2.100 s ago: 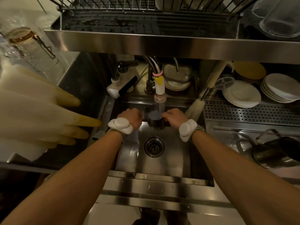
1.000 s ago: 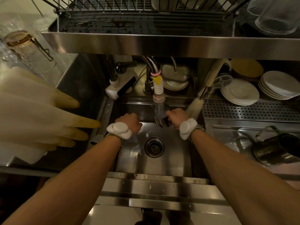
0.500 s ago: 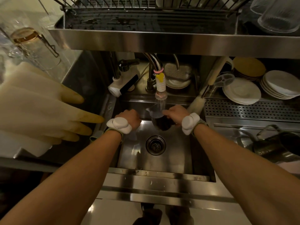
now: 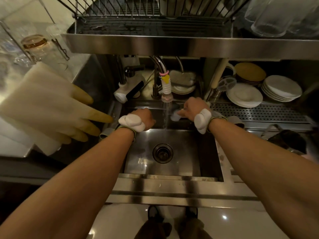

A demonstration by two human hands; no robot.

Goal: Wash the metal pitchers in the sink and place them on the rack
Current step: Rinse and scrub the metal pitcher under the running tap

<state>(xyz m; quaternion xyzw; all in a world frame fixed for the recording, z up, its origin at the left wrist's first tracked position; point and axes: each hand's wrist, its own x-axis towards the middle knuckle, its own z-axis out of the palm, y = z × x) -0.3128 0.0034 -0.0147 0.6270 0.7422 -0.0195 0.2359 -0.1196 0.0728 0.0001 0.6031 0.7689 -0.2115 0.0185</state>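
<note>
My right hand (image 4: pixel 193 107) is closed on a small metal pitcher (image 4: pixel 175 116), held tilted just right of the water stream (image 4: pixel 166 116) at the back of the sink (image 4: pixel 189 152). Only a pale shiny part of the pitcher shows beyond my fingers. To the left of the stream, my left hand (image 4: pixel 146 119) is a fist with nothing visible in it. A second, dark metal pitcher (image 4: pixel 290 140) stands on the counter at the right. The wire dish rack (image 4: pixel 155 23) sits overhead on a steel shelf.
The tap nozzle (image 4: pixel 166 97) runs water toward the drain (image 4: pixel 162 153). Rubber gloves (image 4: pixel 51 107) hang at the left, near a glass jar (image 4: pixel 36 44). White plates (image 4: pixel 245 95) are stacked at the right, and upturned glasses (image 4: pixel 276 14) fill the rack's right end.
My right hand has carried the pitcher out of the stream, to the right and a little up. My left hand has come off the pitcher and stays left of the water.
</note>
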